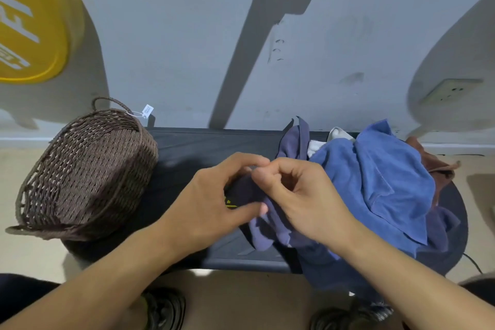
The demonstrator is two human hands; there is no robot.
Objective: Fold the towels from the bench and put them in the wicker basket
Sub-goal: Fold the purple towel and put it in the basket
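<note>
Pinching one edge of a soft dark navy towel (257,225) above the black padded surface (192,147), both at the middle of the view: left hand (211,201) with thumb and curled fingers (254,159) closed on the cloth, right hand (300,201) nipping the same hem between thumb and forefinger, wrists angled inward, knuckles almost touching. Limp, light, prone to sagging; best taken by the corners. Heaped at right on the surface, a brighter blue terry towel (380,174), with white (337,134) and brown cloth (434,163) behind. Standing at left, a dark brown woven wicker basket (88,174), nothing visible inside.
</note>
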